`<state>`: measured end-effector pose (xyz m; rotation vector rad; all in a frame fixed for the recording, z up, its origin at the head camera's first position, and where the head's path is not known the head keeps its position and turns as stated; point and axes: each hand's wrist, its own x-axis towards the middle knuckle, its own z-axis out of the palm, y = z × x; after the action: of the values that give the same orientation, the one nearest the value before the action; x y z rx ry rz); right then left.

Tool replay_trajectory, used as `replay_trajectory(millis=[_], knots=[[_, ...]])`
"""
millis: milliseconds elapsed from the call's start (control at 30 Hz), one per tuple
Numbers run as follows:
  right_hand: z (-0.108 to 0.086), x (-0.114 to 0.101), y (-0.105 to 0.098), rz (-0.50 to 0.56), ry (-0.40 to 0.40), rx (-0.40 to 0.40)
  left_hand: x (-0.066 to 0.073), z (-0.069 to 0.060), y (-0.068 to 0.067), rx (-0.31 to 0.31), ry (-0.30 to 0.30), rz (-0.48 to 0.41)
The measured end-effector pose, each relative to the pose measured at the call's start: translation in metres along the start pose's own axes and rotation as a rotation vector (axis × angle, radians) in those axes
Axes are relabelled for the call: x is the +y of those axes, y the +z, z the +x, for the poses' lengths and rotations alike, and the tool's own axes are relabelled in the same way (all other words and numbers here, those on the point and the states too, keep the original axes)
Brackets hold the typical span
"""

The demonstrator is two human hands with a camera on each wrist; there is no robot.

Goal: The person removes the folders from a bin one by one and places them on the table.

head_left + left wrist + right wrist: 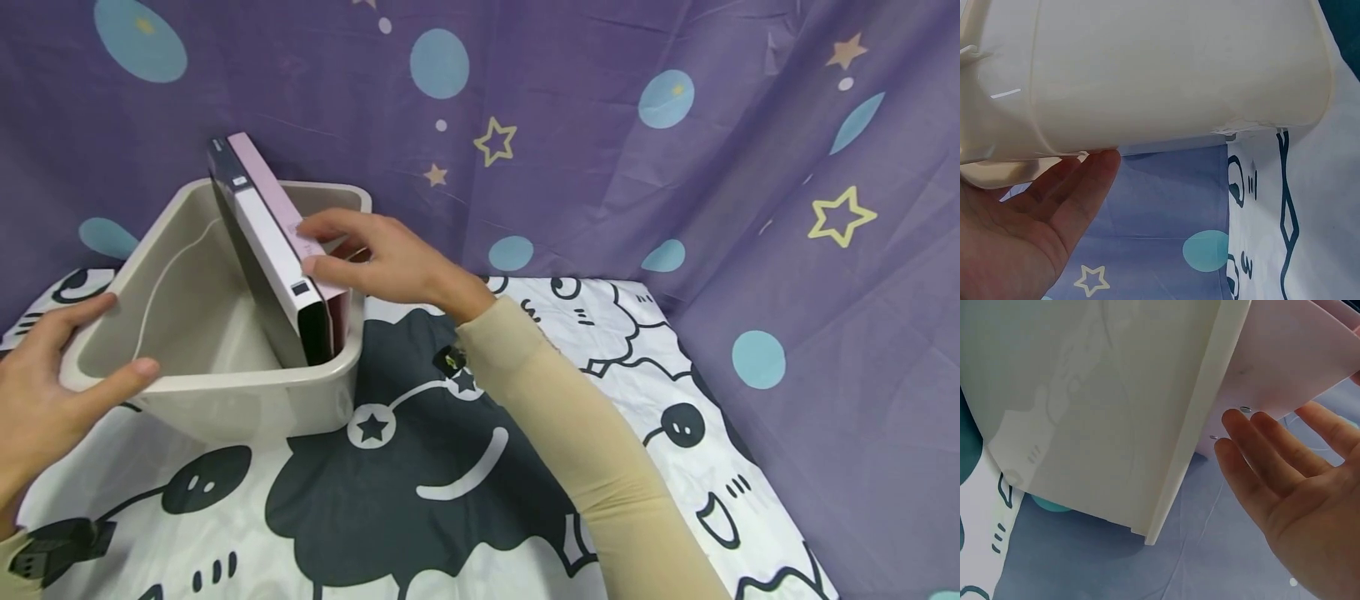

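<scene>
A beige bin [247, 408] stands at the left, also filling much of the left wrist view [1166, 69] and right wrist view [1085, 412]. My left hand [52, 383] [1016, 244] touches its near left corner, thumb on the front rim and fingers at the left rim, quite straight. Inside, against the right side, a black-and-white binder [266, 242] and a pink binder [266, 183] [1272, 362] lean side by side, their upper ends above the rim. My right hand [390, 258] [1310, 506] touches the pink one, thumb and index on its spine, other fingers loosely extended by its cover.
A white cloth [600, 325] with black cartoon figures lies under the bin. Behind it and at the right hangs a purple curtain [570, 167] with stars and blue spots. A small black object [450, 361] is beside my right wrist.
</scene>
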<state>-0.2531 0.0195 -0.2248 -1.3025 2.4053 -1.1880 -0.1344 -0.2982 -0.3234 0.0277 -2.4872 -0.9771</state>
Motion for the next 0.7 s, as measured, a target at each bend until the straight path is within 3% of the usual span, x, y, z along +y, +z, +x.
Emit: replay_trajectory(millis=[400, 700], knots=[[0.007, 0.005, 0.007, 0.095, 0.018, -0.029, 0.003, 0.002, 0.001, -0.01, -0.006, -0.013], [0.012, 0.004, 0.008, 0.08, -0.006, -0.062, 0.007, 0.009, -0.003, -0.012, 0.096, -0.094]])
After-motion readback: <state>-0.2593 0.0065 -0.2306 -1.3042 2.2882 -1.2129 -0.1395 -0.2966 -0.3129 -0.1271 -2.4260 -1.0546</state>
